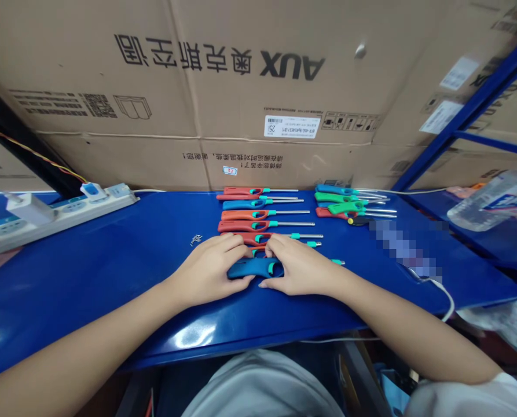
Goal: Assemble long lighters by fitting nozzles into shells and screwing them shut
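A blue lighter (249,268) with a teal trigger lies at the near end of a column of long-necked lighters. My left hand (212,269) closes its fingers on the handle's left end. My right hand (304,266) pinches the same lighter near its trigger, covering part of the neck. Just beyond the fingers are red lighters (245,226), an orange one (244,215) and another blue one (241,204), their metal necks pointing right. The hands partly hide the nearest red and orange ones.
More lighters, green (345,207), blue and red, lie in a pile at the back right beside a dark screwdriver (360,221). A power strip (67,211) is at left, small metal pieces (196,239) near my left hand. Cardboard (223,116) stands behind the blue table (110,272); a plastic bottle (484,202) is at right.
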`<state>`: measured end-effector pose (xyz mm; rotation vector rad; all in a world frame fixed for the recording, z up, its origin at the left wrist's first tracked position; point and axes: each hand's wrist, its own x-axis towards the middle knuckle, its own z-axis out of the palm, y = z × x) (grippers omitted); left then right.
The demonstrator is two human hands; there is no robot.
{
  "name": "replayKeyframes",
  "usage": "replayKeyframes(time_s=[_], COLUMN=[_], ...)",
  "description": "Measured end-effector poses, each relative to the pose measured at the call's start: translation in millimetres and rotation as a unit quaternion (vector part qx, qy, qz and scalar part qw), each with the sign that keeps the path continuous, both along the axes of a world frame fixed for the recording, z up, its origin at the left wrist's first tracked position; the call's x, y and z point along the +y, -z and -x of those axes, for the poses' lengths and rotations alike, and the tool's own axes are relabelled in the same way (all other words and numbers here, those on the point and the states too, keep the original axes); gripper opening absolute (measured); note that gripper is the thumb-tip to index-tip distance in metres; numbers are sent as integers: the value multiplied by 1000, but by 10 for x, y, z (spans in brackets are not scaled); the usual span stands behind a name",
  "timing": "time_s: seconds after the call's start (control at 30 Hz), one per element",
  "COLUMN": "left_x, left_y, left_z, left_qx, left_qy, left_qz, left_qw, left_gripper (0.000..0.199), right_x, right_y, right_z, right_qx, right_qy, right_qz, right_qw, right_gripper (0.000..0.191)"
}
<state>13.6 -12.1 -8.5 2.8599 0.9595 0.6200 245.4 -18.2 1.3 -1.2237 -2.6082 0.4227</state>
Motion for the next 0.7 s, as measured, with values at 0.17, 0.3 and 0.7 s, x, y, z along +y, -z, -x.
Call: replayKeyframes(time_s=[0.17, 0.3, 0.7], left_x=[-69, -70, -38], left_y=[60, 107, 62], left_z=[-54, -69, -22], left_qx=[38, 27, -52], left_qy=[8, 22, -6], left_qz=[-1, 34, 127], left_qw=[999, 999, 991], left_gripper=[31, 31, 22], right_x=[14, 20, 389], right_y=[58, 51, -29], right_z=[24, 27, -350], right_qx=[27, 31, 197], right_qy=[-16, -12, -27], right_qz=[26, 47, 237], right_qw=[999, 998, 951], right_gripper=[44, 45, 25])
